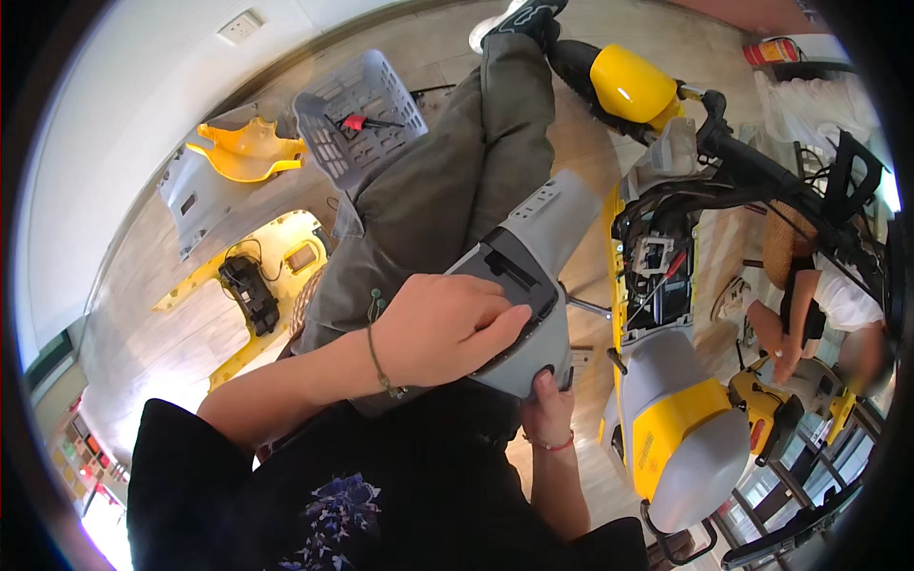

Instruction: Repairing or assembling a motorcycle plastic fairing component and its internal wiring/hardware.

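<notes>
A grey plastic panel (552,224) with a black recessed section (514,271) lies across my lap, over my legs in olive trousers (409,219). My left hand (443,328) rests on the black section with fingers curled down onto it, partly hiding it. My right hand (547,404) grips the panel's lower end, thumb up near a dark round hole. Just right of the panel stands a yellow and grey two-wheeler (671,428) with exposed wiring and red-handled pliers (666,276) lying in its open middle.
A grey slotted basket (371,124), yellow shell (243,152), grey cover (181,214) and yellow panel with black component (249,295) lie to the left. A person (847,309) sits at the right beside another yellow vehicle (771,409). A fire extinguisher (769,52) is at the back right.
</notes>
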`<state>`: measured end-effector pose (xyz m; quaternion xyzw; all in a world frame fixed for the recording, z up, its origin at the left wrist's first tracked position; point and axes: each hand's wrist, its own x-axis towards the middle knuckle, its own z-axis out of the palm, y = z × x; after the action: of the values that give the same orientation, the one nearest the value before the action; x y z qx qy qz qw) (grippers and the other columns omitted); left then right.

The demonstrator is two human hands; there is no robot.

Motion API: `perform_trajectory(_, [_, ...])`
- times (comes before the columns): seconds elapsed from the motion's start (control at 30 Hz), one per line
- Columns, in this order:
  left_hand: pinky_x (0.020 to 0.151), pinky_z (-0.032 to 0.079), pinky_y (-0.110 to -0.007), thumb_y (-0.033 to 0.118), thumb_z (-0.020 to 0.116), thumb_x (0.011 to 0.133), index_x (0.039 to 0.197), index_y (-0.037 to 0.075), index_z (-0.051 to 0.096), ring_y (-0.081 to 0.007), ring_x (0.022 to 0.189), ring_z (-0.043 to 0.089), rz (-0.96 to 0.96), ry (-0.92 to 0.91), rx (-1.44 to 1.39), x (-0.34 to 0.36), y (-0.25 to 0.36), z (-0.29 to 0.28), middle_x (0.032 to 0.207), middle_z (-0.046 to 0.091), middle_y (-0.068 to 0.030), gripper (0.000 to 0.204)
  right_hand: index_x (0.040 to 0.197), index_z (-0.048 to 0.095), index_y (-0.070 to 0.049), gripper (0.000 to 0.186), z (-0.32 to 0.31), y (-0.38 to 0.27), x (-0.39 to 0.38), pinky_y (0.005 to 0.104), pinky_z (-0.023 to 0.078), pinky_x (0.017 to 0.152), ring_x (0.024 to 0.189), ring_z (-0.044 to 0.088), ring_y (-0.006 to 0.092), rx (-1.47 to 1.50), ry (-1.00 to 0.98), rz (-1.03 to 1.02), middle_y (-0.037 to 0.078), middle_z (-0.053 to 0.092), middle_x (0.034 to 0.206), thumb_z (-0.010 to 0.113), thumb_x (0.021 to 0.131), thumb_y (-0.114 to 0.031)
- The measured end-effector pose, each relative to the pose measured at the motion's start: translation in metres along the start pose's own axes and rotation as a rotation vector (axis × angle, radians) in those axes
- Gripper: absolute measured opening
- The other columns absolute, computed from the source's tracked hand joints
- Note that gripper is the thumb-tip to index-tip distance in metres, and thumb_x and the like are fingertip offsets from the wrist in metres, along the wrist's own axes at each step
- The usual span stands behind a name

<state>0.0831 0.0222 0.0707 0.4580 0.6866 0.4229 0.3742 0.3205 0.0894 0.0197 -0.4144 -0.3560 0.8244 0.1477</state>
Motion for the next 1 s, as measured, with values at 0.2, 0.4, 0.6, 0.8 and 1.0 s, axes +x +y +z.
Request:
perform_trajectory(0.2, [0.05,0.04,-0.038,0.025,0.061,0.09,0.059,0.0,0.057,-0.0318,0.054,0.053,-0.044,-0.09,-0.053,0.013,0.005,0.006,0.058,0.05,-0.0127,0.041,0.137,0.043,-0.001,0.059,-0.01,0.0,-0.002,0.0439,0.04,0.105,0.122,0.052,0.025,0.071,0.047,0.012,0.01,0.054,0.132,0.069,0.09,-0.026])
perform_trajectory(0.4, [0.045,0.04,-0.037,0.028,0.068,0.084,0.055,0.002,0.057,-0.028,0.053,0.055,0.024,-0.001,0.061,0.011,0.008,0.02,0.057,0.05,-0.0095,0.041,0.14,0.038,-0.002,0.065,-0.025,0.013,-0.007,0.0444,0.038,0.107,0.125,0.049,0.0259,0.1,0.023,0.029,0.01,0.051,0.135,0.067,0.091,-0.033])
perform_trajectory(0.6, [0.045,0.04,-0.037,0.025,0.068,0.084,0.056,0.004,0.057,-0.0272,0.052,0.053,0.11,-0.028,0.134,0.017,0.003,0.023,0.056,0.049,-0.0082,0.037,0.142,0.037,-0.003,0.064,-0.031,0.015,-0.014,0.0443,0.035,0.109,0.128,0.046,0.0254,0.099,-0.01,0.055,0.01,0.048,0.137,0.065,0.093,-0.032])
perform_trajectory(0.8, [0.047,0.039,-0.038,0.021,0.064,0.086,0.056,0.002,0.055,-0.0285,0.053,0.053,0.048,-0.09,0.019,0.023,0.0,0.018,0.057,0.048,-0.01,0.037,0.142,0.037,-0.003,0.063,-0.021,0.006,-0.009,0.0427,0.037,0.107,0.127,0.047,0.0245,0.066,0.02,0.051,0.01,0.05,0.135,0.065,0.092,-0.028])
perform_trajectory(1.0, [0.058,0.04,-0.037,0.021,0.054,0.095,0.068,-0.002,0.053,-0.0291,0.061,0.051,-0.088,-0.119,-0.137,0.015,0.006,0.007,0.065,0.049,-0.0135,0.036,0.141,0.038,-0.003,0.065,-0.016,-0.001,-0.007,0.0409,0.042,0.103,0.121,0.051,0.0235,0.016,0.036,0.105,0.009,0.052,0.132,0.069,0.089,-0.029])
